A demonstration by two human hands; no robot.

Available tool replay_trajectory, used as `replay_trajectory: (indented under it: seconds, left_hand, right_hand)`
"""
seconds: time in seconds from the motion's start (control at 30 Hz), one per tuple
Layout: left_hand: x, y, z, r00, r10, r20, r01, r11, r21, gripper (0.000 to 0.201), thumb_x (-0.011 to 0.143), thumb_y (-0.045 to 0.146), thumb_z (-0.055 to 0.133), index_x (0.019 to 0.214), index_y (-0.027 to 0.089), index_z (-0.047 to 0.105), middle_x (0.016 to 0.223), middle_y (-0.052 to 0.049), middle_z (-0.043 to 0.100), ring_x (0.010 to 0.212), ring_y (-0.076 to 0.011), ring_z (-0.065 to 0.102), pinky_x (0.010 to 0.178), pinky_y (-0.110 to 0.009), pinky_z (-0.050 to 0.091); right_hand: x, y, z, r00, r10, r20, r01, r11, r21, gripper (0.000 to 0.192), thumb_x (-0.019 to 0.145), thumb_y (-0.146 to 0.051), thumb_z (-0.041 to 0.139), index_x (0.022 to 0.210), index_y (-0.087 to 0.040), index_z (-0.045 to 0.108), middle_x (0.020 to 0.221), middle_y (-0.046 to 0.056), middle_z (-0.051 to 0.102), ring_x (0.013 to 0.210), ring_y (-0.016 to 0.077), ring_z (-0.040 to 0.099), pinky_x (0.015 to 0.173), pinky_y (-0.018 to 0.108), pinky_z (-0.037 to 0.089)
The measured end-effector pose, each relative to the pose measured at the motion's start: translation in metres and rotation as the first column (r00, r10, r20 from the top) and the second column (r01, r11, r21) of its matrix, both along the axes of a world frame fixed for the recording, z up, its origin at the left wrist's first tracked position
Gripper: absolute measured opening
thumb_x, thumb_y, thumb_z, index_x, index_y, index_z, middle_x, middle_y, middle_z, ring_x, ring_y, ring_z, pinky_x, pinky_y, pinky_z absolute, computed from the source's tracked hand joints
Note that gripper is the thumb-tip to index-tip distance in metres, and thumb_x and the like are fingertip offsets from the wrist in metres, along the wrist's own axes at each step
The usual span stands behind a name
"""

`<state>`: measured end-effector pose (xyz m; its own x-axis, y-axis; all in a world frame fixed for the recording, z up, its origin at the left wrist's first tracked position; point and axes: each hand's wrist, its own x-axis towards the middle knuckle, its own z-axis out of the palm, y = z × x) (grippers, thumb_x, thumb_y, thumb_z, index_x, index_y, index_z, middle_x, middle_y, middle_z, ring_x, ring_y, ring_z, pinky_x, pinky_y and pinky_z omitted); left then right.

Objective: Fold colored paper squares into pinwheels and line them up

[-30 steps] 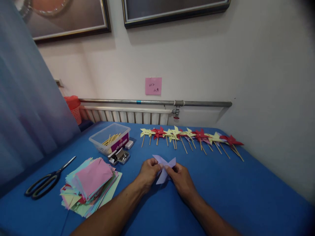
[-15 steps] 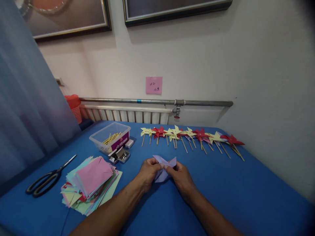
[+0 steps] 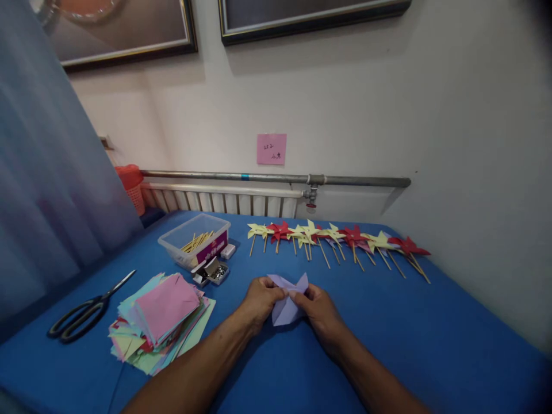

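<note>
Lavender paper (image 3: 285, 299) sits right at centre, pinched between both hands just above the blue table (image 3: 431, 345), and it's a pale purple sheet with its corners folded inward: two pointed flaps stick up at the top like little wings, and a broader flap hangs down toward the person. The left hand (image 3: 257, 300) grips its left side, fingers curled in over the fold, and the right hand (image 3: 319, 310) grips the right side, thumb and fingertips meeting near the middle of the sheet. Both hands are closed on the paper, and the fingertips nearly touch at the centre, though exactly how the flaps overlap there is hard to make out at this size. To the left lies a loose stack of coloured paper squares (image 3: 161, 322), pink on top, with black-handled scissors (image 3: 86, 310) further left. Behind the stack stands a clear plastic tub (image 3: 195, 240) holding wooden sticks, and just beside it a small open box (image 3: 212, 271) of shiny metal bits. Along the far edge of the table runs a row of finished pinwheels (image 3: 340, 238), yellow and red, each on a wooden stick, well apart from the hands. A pink note (image 3: 271, 149) is stuck on the wall above the radiator (image 3: 219, 201).
</note>
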<state>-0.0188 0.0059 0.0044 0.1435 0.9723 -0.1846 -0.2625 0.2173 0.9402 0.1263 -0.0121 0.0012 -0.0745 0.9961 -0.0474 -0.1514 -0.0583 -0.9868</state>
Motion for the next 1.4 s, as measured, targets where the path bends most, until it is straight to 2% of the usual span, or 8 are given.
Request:
replay_trajectory:
  seconds: [0.33, 0.47, 0.57, 0.7, 0.87, 1.0, 1.23, 1.4]
  left_hand:
    - [0.002, -0.005, 0.004, 0.993, -0.086, 0.079, 0.085, 0.996, 0.008, 0.029, 0.051, 0.023, 0.081, 0.073, 0.006, 0.074, 0.065, -0.008, 0.07, 0.055, -0.0143, 0.058, 0.058, -0.027, 0.044]
    - [0.001, -0.001, 0.002, 0.99, 0.002, 0.139, 0.001, 1.0, -0.024, 0.026, 0.053, 0.022, 0.077, 0.074, 0.008, 0.071, 0.063, -0.006, 0.068, 0.053, -0.014, 0.057, 0.057, -0.027, 0.043]
    - [-0.002, 0.004, 0.001, 0.98, 0.069, 0.189, -0.058, 0.996, -0.061, 0.022, 0.054, 0.022, 0.075, 0.071, 0.01, 0.068, 0.06, -0.004, 0.065, 0.05, -0.0131, 0.055, 0.054, -0.026, 0.042]
    - [-0.004, 0.006, 0.003, 0.967, 0.116, 0.228, -0.097, 0.991, -0.095, 0.02, 0.054, 0.02, 0.074, 0.07, 0.011, 0.066, 0.06, -0.003, 0.065, 0.051, -0.0139, 0.057, 0.054, -0.026, 0.043]
    - [-0.001, 0.002, 0.003, 0.966, 0.104, 0.237, -0.089, 0.993, -0.073, 0.025, 0.053, 0.021, 0.077, 0.073, 0.009, 0.068, 0.065, -0.005, 0.067, 0.055, -0.014, 0.059, 0.057, -0.026, 0.044]
    - [0.002, 0.0, 0.003, 0.965, 0.099, 0.242, -0.088, 0.995, -0.056, 0.03, 0.051, 0.023, 0.081, 0.075, 0.008, 0.069, 0.066, -0.006, 0.068, 0.056, -0.0145, 0.06, 0.058, -0.026, 0.045]
    - [0.003, 0.0, 0.0, 0.975, 0.023, 0.22, -0.024, 1.0, -0.001, 0.028, 0.054, 0.025, 0.081, 0.075, 0.008, 0.072, 0.068, -0.006, 0.069, 0.056, -0.0118, 0.056, 0.058, -0.025, 0.042]
    - [0.003, -0.002, 0.0, 0.976, -0.058, 0.208, 0.058, 0.998, 0.005, 0.028, 0.054, 0.023, 0.081, 0.076, 0.008, 0.074, 0.067, -0.007, 0.069, 0.057, -0.013, 0.057, 0.059, -0.025, 0.042]
  right_hand:
    - [0.002, 0.001, 0.0, 0.998, 0.024, 0.049, -0.026, 0.998, 0.05, 0.041, 0.072, -0.048, 0.077, 0.094, -0.014, 0.071, 0.079, 0.005, 0.074, 0.072, 0.0223, 0.067, 0.067, 0.032, 0.051]
    - [0.009, -0.006, 0.006, 0.983, 0.027, 0.18, -0.057, 0.985, 0.162, 0.05, 0.082, -0.038, 0.065, 0.127, -0.017, 0.057, 0.089, 0.004, 0.072, 0.076, 0.0204, 0.066, 0.071, 0.032, 0.052]
    - [0.014, -0.015, 0.009, 0.912, 0.009, 0.411, -0.148, 0.94, 0.308, 0.062, 0.081, -0.025, 0.063, 0.141, -0.025, 0.046, 0.11, 0.006, 0.069, 0.1, 0.0229, 0.065, 0.091, 0.039, 0.05]
    - [0.016, -0.02, 0.005, 0.759, -0.091, 0.645, -0.282, 0.847, 0.451, 0.057, 0.078, -0.013, 0.062, 0.133, -0.03, 0.055, 0.132, 0.007, 0.059, 0.12, 0.0245, 0.057, 0.106, 0.044, 0.043]
    - [0.017, -0.016, -0.001, 0.654, -0.251, 0.713, -0.285, 0.792, 0.54, 0.023, 0.085, -0.025, 0.065, 0.108, -0.028, 0.069, 0.141, 0.008, 0.051, 0.127, 0.0287, 0.053, 0.105, 0.049, 0.044]
    - [0.016, -0.017, 0.002, 0.597, -0.348, 0.723, -0.268, 0.763, 0.588, 0.014, 0.091, -0.036, 0.063, 0.097, -0.028, 0.072, 0.131, 0.01, 0.059, 0.122, 0.0309, 0.055, 0.104, 0.054, 0.041]
    - [0.008, -0.015, 0.003, 0.806, -0.218, 0.551, -0.087, 0.877, 0.473, 0.026, 0.091, -0.043, 0.058, 0.08, -0.024, 0.071, 0.134, 0.009, 0.058, 0.122, 0.0278, 0.056, 0.102, 0.042, 0.043]
    - [0.01, -0.009, 0.001, 0.894, -0.116, 0.432, -0.05, 0.934, 0.353, 0.031, 0.085, -0.05, 0.063, 0.073, -0.021, 0.065, 0.083, 0.002, 0.066, 0.081, 0.0207, 0.061, 0.077, 0.031, 0.046]
